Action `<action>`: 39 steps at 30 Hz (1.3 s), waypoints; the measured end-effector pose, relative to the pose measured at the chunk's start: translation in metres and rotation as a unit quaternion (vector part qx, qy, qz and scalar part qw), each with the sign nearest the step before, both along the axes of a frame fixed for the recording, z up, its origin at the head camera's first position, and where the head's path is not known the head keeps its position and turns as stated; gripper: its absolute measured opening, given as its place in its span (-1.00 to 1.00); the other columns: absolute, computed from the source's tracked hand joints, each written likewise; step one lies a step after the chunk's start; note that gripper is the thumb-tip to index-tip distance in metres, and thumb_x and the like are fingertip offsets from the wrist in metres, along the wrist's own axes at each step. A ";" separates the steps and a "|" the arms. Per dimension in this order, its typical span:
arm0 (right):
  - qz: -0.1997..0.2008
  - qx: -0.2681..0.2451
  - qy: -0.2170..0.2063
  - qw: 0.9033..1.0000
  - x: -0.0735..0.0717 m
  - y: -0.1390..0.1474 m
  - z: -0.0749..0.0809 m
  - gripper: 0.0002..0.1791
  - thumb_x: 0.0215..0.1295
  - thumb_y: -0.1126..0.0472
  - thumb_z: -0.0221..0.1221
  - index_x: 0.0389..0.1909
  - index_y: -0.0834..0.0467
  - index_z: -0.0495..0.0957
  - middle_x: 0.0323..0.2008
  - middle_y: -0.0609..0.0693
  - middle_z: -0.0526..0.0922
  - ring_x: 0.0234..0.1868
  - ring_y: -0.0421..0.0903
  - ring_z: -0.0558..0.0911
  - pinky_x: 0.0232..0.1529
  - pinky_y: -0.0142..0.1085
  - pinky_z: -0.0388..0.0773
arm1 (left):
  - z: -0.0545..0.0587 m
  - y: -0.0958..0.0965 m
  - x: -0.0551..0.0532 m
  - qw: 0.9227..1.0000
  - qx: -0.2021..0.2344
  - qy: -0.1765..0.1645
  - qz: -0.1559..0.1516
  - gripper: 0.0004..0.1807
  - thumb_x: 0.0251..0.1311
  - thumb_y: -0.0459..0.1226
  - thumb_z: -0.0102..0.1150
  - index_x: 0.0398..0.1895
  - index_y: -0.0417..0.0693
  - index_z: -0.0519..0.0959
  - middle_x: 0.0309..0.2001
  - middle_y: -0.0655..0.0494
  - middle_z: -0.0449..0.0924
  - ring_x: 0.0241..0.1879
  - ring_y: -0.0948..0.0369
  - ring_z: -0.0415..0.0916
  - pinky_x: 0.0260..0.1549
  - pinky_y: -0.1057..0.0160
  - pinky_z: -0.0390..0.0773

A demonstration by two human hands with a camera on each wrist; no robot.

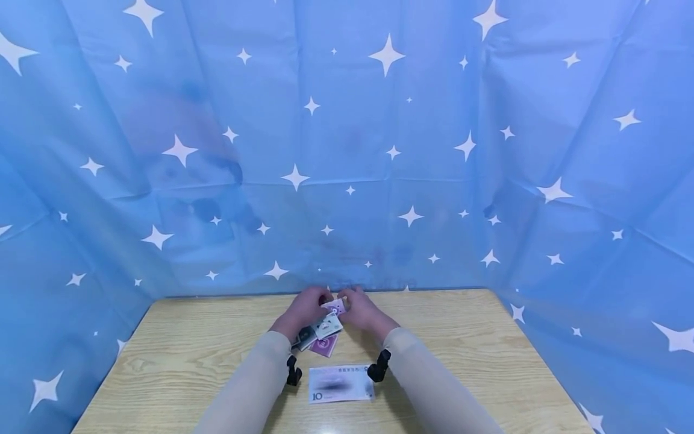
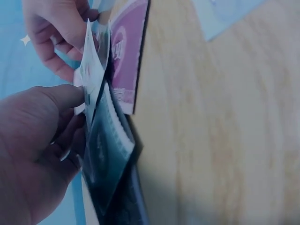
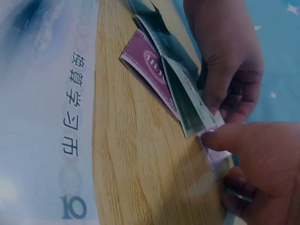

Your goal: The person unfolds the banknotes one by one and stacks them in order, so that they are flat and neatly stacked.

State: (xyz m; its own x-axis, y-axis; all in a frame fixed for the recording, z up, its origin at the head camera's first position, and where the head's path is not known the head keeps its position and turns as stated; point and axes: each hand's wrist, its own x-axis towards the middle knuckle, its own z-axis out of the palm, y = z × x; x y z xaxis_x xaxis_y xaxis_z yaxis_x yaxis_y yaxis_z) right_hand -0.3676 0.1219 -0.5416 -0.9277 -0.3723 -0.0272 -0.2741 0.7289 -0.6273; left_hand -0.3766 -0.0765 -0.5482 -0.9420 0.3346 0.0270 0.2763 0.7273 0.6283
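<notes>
Near the table's far edge, both hands meet at a light purple play banknote (image 1: 334,306). My left hand (image 1: 306,308) pinches its left side, thumb toward me. From the right, my right hand (image 1: 364,310) holds it between thumb and curled fingers; its thumb (image 3: 220,138) lies on the printed face. Just below, a pale green note (image 1: 328,325) leans, bent up from the table in the left wrist view. Darker green notes (image 2: 105,145) overlap under the left hand. Partly covered by them lies a magenta note (image 1: 324,345).
A larger pale purple note marked 10 (image 1: 341,384) lies flat between the forearms, nearer to me. Black wrist straps (image 1: 379,366) sit at the cuffs. Behind the wooden table (image 1: 461,337) hangs a blue curtain (image 1: 347,150) with white stars, close to the hands.
</notes>
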 end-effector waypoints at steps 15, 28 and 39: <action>-0.034 -0.103 0.074 0.991 -0.006 0.004 -0.004 -0.79 0.49 0.48 0.29 -0.06 0.16 0.51 -0.22 0.00 0.61 -0.17 -0.08 0.62 -0.11 -0.19 0.67 | -0.004 0.000 -0.005 0.994 0.097 0.056 -0.006 -0.82 0.49 -0.42 0.35 -0.06 0.08 0.70 -0.11 0.21 0.64 -0.09 0.20 0.57 0.01 0.08 0.66; -0.061 -0.235 0.065 0.968 0.002 0.006 0.029 -0.83 0.50 0.50 0.23 0.00 0.24 0.60 -0.14 0.11 0.66 -0.12 -0.04 0.64 -0.07 -0.21 0.66 | 0.031 0.003 0.000 0.973 0.226 0.034 0.023 -0.79 0.43 -0.49 0.33 -0.05 -0.02 0.75 -0.11 0.09 0.68 -0.04 0.11 0.61 -0.01 0.07 0.68; -0.042 -0.254 0.074 0.963 0.023 0.020 0.053 -0.87 0.52 0.44 0.28 -0.06 0.17 0.65 -0.22 0.02 0.70 -0.18 -0.05 0.65 -0.15 -0.23 0.62 | 0.056 0.003 0.025 0.966 0.255 0.045 -0.008 -0.85 0.47 -0.42 0.37 -0.05 0.01 0.75 -0.12 0.06 0.70 -0.12 0.13 0.63 -0.14 0.13 0.70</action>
